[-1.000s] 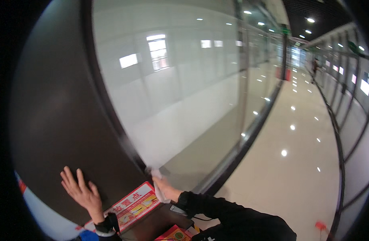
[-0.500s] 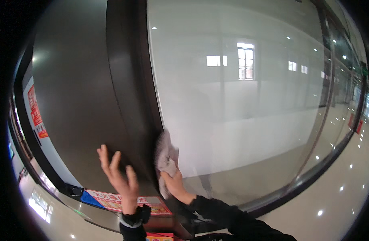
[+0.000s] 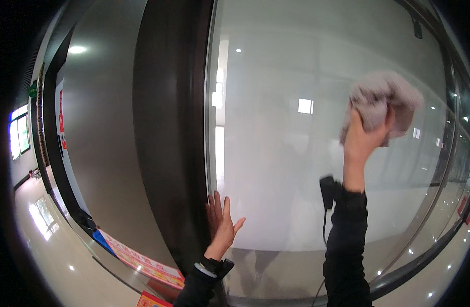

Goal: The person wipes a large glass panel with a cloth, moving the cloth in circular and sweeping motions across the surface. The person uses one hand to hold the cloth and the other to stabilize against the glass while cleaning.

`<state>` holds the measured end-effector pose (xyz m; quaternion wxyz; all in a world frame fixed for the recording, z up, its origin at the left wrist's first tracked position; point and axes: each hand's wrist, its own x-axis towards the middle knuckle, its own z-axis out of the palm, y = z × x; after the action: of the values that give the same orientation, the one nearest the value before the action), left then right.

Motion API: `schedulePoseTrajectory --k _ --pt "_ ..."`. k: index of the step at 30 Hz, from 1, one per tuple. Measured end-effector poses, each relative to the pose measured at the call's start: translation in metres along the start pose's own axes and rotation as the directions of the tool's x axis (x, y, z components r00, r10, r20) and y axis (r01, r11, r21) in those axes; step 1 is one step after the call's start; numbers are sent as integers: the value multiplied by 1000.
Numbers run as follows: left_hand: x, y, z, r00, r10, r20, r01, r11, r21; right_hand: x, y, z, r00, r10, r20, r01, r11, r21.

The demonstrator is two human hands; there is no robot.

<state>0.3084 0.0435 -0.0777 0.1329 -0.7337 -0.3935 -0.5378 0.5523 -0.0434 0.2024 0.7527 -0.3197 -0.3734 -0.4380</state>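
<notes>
High on the right part of a large glass pane, my right hand grips a bunched greyish-pink cloth. The cloth is slightly blurred and lies over the pane. My left hand is lower, at the dark frame post along the pane's left edge. Its fingers are spread and it holds nothing. It seems to rest at the border of post and glass; firm contact cannot be told.
Left of the post stands a dark panel. Near its foot are a red-and-white printed sign and a red-orange box. A dark bottom rail edges the glass. Shiny pale floor reflects lights. A cable hangs by my right forearm.
My right hand has carried the cloth from the pane's lower left edge up and to the right. My left hand has gone from before the dark panel to the post's edge. The view has shifted.
</notes>
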Motion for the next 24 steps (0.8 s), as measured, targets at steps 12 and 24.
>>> schedulePoseTrajectory --k 12,24 --pt "-13 -32 30 993 92 -74 -80 987 142 -43 -40 99 163 -918 363 762 351 545" --pt "-10 -37 19 991 129 -34 -119 970 210 126 76 66 936 153 -316 -327 709 -625"
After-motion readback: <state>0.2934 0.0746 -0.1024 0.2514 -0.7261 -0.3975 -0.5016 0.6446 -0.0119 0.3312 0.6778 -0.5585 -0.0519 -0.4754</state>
